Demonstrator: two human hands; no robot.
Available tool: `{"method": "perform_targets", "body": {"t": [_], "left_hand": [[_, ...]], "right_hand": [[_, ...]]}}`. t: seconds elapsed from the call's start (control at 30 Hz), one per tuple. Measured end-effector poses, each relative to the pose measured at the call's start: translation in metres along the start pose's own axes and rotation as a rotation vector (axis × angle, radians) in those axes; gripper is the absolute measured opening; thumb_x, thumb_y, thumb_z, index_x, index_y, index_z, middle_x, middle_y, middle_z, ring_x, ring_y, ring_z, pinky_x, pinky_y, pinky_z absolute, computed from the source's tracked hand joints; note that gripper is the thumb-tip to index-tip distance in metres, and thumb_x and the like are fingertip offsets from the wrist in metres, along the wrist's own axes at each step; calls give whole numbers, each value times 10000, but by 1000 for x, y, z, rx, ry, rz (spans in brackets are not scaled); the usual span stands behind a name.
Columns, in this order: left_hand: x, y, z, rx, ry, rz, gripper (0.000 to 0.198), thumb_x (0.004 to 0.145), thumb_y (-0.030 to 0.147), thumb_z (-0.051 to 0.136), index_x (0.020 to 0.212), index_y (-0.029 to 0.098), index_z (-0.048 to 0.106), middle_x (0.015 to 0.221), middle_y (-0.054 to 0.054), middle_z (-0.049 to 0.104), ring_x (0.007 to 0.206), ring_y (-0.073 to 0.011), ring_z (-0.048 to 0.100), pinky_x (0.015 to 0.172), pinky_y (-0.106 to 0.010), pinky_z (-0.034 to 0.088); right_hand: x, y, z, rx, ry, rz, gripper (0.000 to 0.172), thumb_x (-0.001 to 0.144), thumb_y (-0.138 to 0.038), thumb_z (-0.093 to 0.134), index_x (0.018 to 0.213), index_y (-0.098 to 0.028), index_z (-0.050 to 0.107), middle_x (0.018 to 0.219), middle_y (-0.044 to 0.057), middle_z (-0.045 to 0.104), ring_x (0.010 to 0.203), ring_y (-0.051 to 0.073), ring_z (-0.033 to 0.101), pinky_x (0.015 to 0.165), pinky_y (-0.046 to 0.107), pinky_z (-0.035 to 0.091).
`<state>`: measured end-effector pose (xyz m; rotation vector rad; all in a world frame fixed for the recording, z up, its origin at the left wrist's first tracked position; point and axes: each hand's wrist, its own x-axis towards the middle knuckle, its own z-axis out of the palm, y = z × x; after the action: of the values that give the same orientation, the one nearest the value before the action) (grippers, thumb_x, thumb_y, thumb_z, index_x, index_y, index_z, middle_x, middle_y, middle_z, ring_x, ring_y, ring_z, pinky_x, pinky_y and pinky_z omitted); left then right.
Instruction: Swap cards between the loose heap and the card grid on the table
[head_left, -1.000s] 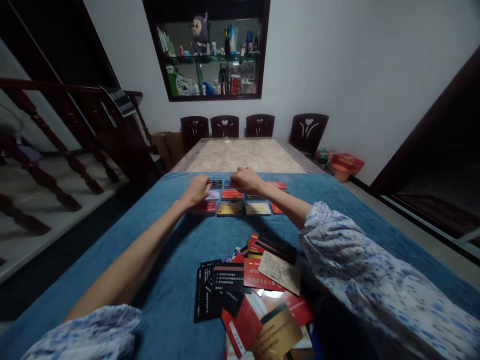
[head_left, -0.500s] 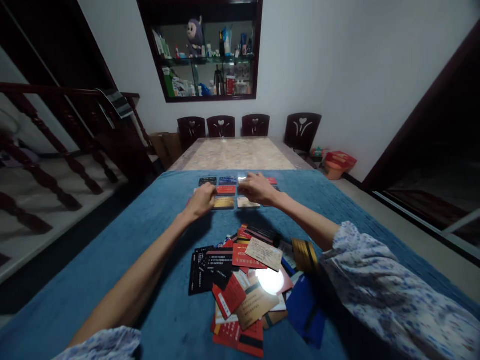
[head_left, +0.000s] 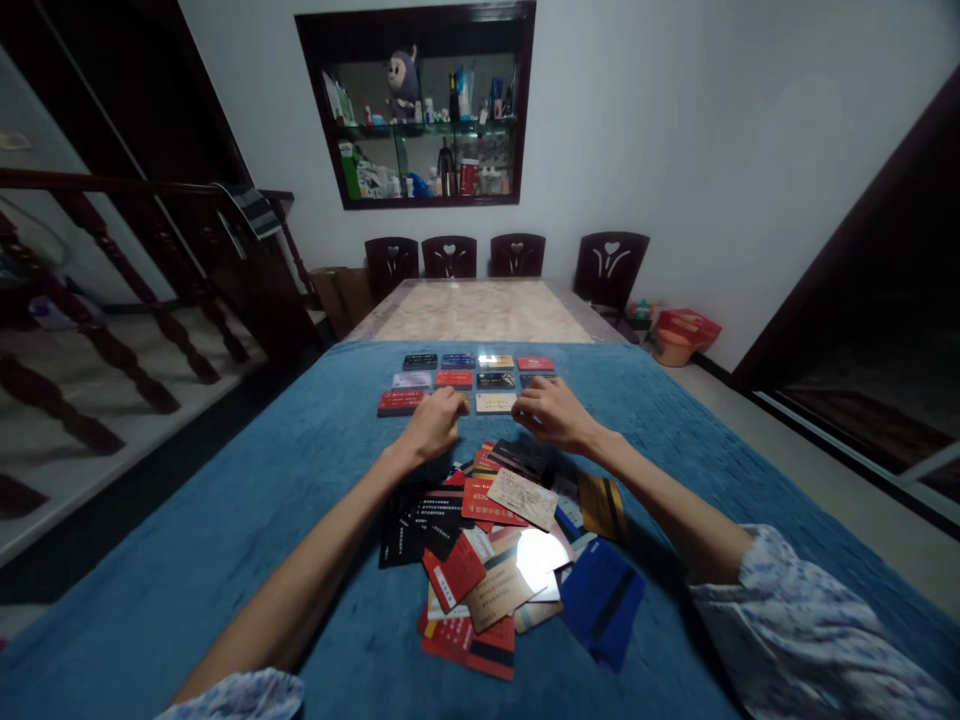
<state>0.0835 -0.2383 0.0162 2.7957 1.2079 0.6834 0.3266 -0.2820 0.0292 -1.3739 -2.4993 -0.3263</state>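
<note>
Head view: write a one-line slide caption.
Left hand and right hand at three rows of rectangular multicoloured cards on a blue fabric cloth, beyond a loose heap of similar cards.

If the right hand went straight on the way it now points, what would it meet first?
The right hand would most likely meet the pale card just left of its fingers; they appear to be at its edge, and whether they touch it is unclear.

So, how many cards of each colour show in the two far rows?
Red cards: 2
Black cards: 2
Blue card: 1
Gold card: 1
Lilac card: 1
Dark card, partly behind the right hand: 1
Total: 8
</note>
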Motion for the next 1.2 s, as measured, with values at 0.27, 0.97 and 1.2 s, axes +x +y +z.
{"method": "perform_targets", "body": {"t": [0.27, 0.97, 1.2], "left_hand": [[-12, 20, 9, -61, -29, 105, 226, 823, 22, 456, 881, 151, 633, 939, -93, 618, 888, -212, 577, 797, -330, 470], [-54, 58, -7, -284, -347, 274, 297, 839, 244, 615, 1130, 233, 671, 1304, -81, 635, 1288, -316, 399, 1089, -571, 277], [-54, 52, -6, -296, -340, 287, 276, 842, 246, 637, 1113, 236, 687, 1275, -78, 652, 1312, -311, 392, 1101, -558, 287]], "right_hand": [[-32, -8, 0, 58, 2, -39, 176, 911, -212, 530, 873, -206, 702, 881, 80, 714, 919, 221, 507, 781, 368, 281], [-50, -26, -10, 241, -104, -212, 137, 882, -298, 607, 926, -217, 710, 878, 65, 686, 973, 232, 499, 807, 367, 304], [-51, -30, -11, 309, -154, -220, 166, 866, -320, 617, 949, -219, 719, 917, 70, 699, 980, 242, 497, 825, 386, 319]]}}
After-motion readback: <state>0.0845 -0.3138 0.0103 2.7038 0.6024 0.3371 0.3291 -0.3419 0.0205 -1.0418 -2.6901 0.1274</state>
